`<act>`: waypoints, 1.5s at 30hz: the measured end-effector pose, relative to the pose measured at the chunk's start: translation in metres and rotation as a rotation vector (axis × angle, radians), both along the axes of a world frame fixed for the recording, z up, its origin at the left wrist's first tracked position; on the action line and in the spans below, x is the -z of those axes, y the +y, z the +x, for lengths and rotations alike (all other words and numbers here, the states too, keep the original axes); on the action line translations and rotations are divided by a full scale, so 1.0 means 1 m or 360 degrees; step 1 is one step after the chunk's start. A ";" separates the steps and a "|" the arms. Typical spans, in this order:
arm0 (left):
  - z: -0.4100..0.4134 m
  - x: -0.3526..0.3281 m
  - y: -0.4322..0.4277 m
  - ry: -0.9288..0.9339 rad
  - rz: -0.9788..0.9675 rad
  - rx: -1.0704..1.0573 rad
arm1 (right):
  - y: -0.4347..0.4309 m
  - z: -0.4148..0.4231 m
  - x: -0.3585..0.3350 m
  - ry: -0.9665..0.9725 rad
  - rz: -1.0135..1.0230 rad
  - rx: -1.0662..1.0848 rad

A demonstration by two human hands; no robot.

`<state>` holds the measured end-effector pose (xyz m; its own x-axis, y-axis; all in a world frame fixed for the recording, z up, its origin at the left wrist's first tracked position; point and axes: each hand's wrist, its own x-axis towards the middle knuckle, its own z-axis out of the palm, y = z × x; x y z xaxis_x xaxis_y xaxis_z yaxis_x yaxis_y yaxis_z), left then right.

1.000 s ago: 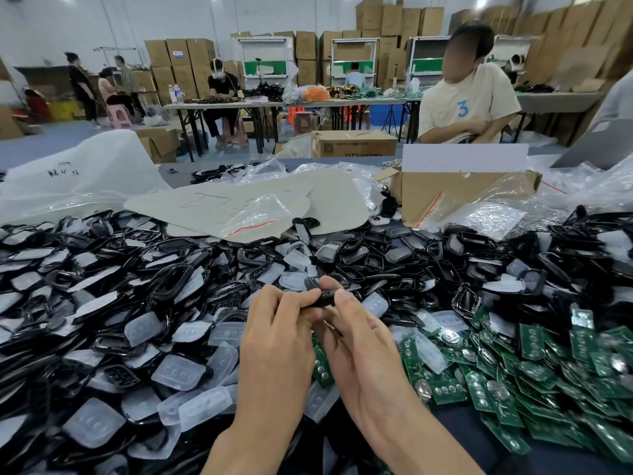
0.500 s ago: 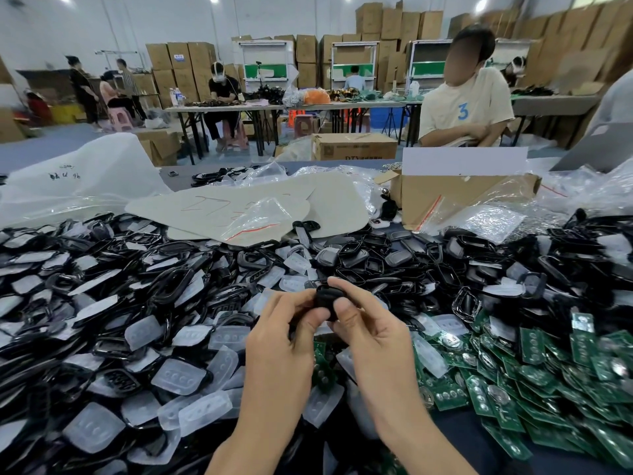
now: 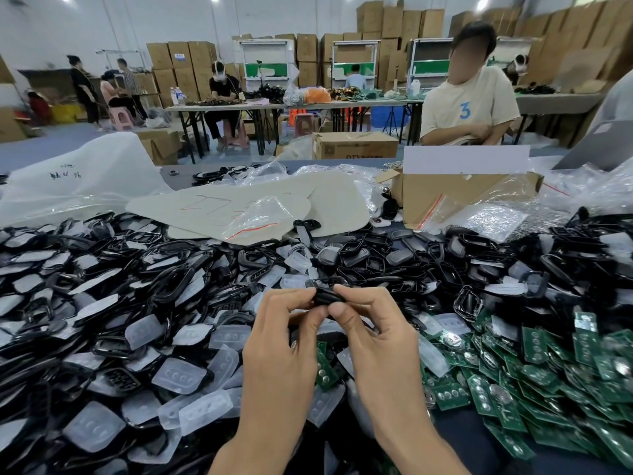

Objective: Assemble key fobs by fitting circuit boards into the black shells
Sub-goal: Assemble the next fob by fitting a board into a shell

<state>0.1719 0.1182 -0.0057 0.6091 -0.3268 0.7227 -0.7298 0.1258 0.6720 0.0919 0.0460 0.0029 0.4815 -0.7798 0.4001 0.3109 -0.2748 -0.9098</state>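
Legible markings:

- T-shirt of the person seated across the desk: a blue numeral "3" on the chest.
- Box on the floor behind the desk: black print along the lower front edge, cut off; the letters "DTV" can be read, the rest cannot.
- Bag at the left: black handwriting, ending in what looks like "96"; the first characters are unclear.
- Sheet of grey card: red handwritten strokes, illegible.
- Carton in the rear stack: a blue label, too small to read.
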 end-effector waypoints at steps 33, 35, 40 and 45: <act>0.004 -0.002 -0.005 0.0606 0.0140 0.0234 | 0.000 0.007 0.003 -0.0167 0.0608 -0.0189; 0.005 0.000 -0.005 0.0679 0.0144 0.0246 | 0.000 0.007 0.004 -0.0089 0.0549 -0.0143; 0.003 0.001 -0.007 0.0779 0.0168 0.0256 | -0.001 0.007 0.005 0.0023 0.0444 0.0006; 0.000 0.001 -0.007 0.0803 0.0140 0.0245 | -0.004 0.007 0.009 0.0054 0.0448 0.0032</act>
<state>0.1719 0.1109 -0.0065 0.8142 -0.4858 0.3179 -0.2907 0.1330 0.9475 0.0990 0.0424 -0.0058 0.4740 -0.8676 0.1502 0.2761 -0.0155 -0.9610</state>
